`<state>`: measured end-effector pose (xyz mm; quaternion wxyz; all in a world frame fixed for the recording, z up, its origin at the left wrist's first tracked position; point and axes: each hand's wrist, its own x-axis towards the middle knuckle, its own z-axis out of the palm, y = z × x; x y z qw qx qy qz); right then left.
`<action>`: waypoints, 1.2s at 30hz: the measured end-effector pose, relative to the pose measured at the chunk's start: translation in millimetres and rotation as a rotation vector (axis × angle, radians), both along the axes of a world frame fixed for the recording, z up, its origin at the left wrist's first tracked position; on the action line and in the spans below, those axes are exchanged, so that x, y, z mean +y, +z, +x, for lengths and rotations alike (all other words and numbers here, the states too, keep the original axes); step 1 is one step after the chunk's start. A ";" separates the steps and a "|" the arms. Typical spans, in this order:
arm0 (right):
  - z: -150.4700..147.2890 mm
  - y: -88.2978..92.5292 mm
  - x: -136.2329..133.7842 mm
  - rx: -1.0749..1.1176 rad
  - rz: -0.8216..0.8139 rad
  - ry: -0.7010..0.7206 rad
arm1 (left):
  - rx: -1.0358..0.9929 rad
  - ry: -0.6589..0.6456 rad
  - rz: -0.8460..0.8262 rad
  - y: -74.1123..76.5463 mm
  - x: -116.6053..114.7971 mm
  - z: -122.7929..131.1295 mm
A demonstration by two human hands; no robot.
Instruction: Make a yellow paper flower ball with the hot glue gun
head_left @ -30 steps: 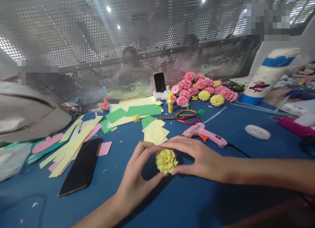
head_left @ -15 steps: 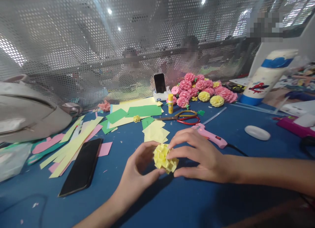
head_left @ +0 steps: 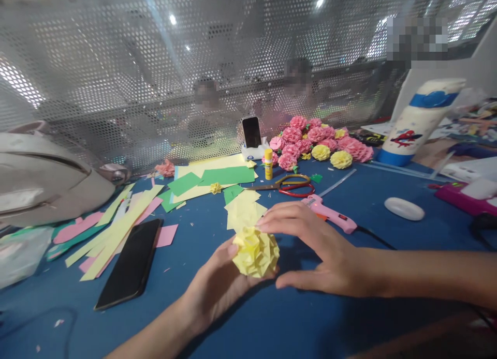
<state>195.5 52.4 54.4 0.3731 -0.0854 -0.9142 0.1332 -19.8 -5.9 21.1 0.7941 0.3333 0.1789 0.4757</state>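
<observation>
- While the left hand [head_left: 217, 280] cupped the yellow paper flower [head_left: 255, 254], the right hand [head_left: 320, 245], half open, touched its top.
- It was well in from the table's [head_left: 190, 240] far edge.
- A hard squeeze could crush its petals.

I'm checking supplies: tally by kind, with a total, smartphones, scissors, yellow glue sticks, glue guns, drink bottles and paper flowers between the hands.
Yellow paper flower between the hands: 1
Smartphones (one flat, one upright): 2
Scissors: 1 pair
Yellow glue stick: 1
Pink glue gun: 1
Drink bottle: 1
Total: 7
</observation>
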 end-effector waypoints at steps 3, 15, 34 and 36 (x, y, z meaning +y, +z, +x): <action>1.2 2.1 0.2 -0.017 0.002 0.007 | -0.037 -0.053 -0.040 0.7 0.9 0.1; -10.1 16.0 5.4 -0.090 -0.144 0.112 | 0.143 0.001 -0.067 3.6 1.8 2.1; -23.3 -3.7 4.2 0.144 -0.870 0.116 | 0.920 0.517 0.839 -3.9 -1.6 -32.9; -26.2 -8.5 1.9 0.140 -0.952 0.165 | 0.948 0.608 0.928 -2.8 -1.1 -33.2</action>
